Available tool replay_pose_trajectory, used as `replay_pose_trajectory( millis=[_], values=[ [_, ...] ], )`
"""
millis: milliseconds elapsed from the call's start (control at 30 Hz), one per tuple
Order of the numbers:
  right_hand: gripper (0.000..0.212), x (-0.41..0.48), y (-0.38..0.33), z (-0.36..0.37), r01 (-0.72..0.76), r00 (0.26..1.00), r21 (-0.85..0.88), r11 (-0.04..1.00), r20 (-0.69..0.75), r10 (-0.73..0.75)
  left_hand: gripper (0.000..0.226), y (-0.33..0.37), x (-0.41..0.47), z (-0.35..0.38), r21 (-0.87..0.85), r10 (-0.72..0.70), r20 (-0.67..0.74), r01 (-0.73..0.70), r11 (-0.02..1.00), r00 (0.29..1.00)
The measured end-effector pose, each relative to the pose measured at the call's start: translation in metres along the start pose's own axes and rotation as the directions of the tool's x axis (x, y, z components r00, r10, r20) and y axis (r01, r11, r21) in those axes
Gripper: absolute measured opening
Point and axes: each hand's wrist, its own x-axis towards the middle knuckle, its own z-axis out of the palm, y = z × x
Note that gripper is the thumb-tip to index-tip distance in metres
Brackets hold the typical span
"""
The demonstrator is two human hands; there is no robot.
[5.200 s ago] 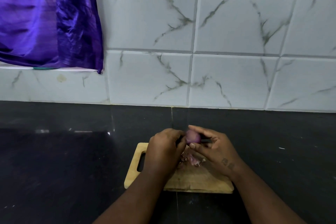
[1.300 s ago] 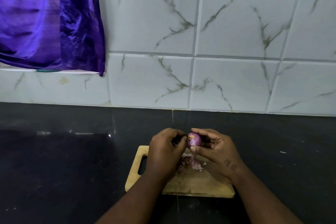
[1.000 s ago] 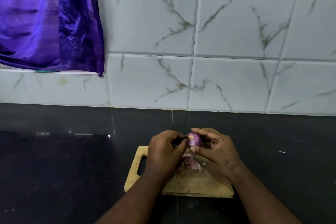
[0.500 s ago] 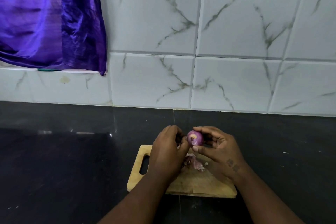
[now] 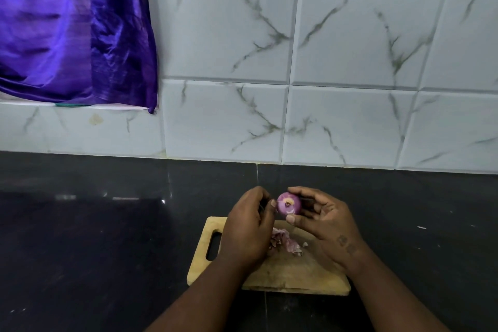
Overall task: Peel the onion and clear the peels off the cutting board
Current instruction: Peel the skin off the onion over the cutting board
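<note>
On a dark counter (image 5: 89, 245) under a tiled wall (image 5: 350, 116), with a purple cloth (image 5: 72, 29) hanging at upper left, a wooden cutting board (image 5: 285, 272) is lying with its handle slot to the left. Both forearms are reaching over the board. The right hand (image 5: 327, 226) is cradling a small purple onion (image 5: 289, 204) above the board's far edge, thumb under it and fingers curled over the top, closed on it. The onion's cut end is facing the camera, so its long axis is pointing roughly toward the person. The left hand (image 5: 249, 226) is sitting just left of the onion, fingers curled, its thumb tip touching the onion's left side; whether it is pinching a strip of skin or something thin and dark is too small to tell. Peels (image 5: 284, 242) are piling on the board, below the onion and between the hands. Judging from this, peeling looks nearly finished and clearing is not yet started; the left hand is nearer the peels.
</note>
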Motion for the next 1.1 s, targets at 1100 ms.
replay_pose_trajectory(
  millis=[1100],
  values=[
    [0.044, -0.0007, -0.0027, -0.0044, -0.103, 0.994, -0.055, 0.993, 0.035, 0.105, 0.014, 0.0028, -0.0007, -0.0076, 0.208, 0.219, -0.070, -0.200, 0.957, 0.973]
  ],
)
